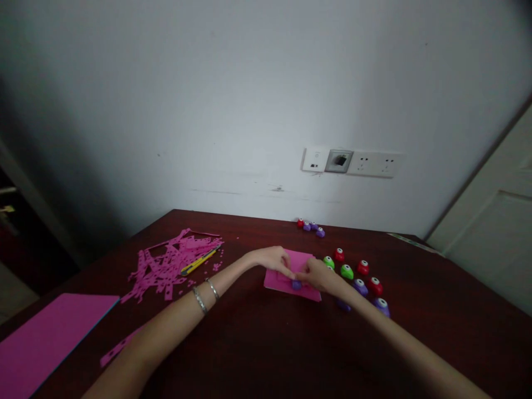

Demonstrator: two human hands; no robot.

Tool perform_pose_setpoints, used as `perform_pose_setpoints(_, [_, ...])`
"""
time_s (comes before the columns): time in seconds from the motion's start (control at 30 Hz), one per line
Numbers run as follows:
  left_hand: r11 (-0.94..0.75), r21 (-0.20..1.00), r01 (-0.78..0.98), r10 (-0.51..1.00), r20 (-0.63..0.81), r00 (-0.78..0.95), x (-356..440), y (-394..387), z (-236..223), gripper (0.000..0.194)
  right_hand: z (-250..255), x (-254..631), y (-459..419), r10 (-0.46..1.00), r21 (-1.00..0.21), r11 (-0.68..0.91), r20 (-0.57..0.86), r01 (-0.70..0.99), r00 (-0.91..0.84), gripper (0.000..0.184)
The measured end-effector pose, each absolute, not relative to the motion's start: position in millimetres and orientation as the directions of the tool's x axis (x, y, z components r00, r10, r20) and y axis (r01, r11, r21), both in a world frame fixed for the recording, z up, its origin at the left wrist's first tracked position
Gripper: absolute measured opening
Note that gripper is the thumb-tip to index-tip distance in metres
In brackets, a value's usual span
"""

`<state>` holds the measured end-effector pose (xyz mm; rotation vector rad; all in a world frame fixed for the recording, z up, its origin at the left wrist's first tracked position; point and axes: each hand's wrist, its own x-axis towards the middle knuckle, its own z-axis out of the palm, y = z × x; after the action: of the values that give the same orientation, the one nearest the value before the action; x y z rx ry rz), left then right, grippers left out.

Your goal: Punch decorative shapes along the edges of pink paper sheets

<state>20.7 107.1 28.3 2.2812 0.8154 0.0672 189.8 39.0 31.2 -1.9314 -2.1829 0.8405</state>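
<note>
Both my hands meet over a small stack of pink paper sheets (pixel 272 281) near the middle of the table. Between them, low on the stack, shows a small purple craft punch (pixel 296 285), partly covered by fingers. My right hand (pixel 318 274) is closed around this punch from the right. From the left, my left hand (pixel 273 259) reaches in with thumb and fingers pinched at the punch. What lies in that pinch is too small to make out. Right beside my right hand stand several more craft punches, among them a green one (pixel 346 271) and a red one (pixel 374 286).
Pink punched paper scraps (pixel 166 269) are heaped at the left, with a yellow utility knife (pixel 200 261) on them. A large pink sheet (pixel 54 338) lies at the front left. More small punches (pixel 307 226) stand by the wall, below the sockets (pixel 372 164).
</note>
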Motion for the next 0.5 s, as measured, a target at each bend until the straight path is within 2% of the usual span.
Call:
perform_pose_setpoints(0.1, [-0.581,0.629,0.517,0.627,-0.059,0.777,11,109,29,0.038,26,187,29,0.988,-0.327,0.135,-0.034,0.936,-0.154,0.033])
perform_pose_setpoints(0.17, [-0.588,0.616,0.524,0.648,-0.029,0.761,7,109,29,0.037,24,185,22,0.988,-0.251,0.156,0.049,0.955,-0.148,0.036])
perform_pose_setpoints(0.33, [-0.619,0.614,0.490,0.617,-0.005,0.787,1,108,28,0.037,24,180,10,0.990,-0.130,0.130,0.072,0.983,-0.122,0.040])
perform_pose_setpoints(0.5, [-0.647,0.567,0.510,0.617,-0.005,0.787,-2,108,22,0.030,20,174,6,0.989,-0.093,0.139,0.071,0.986,-0.133,0.044])
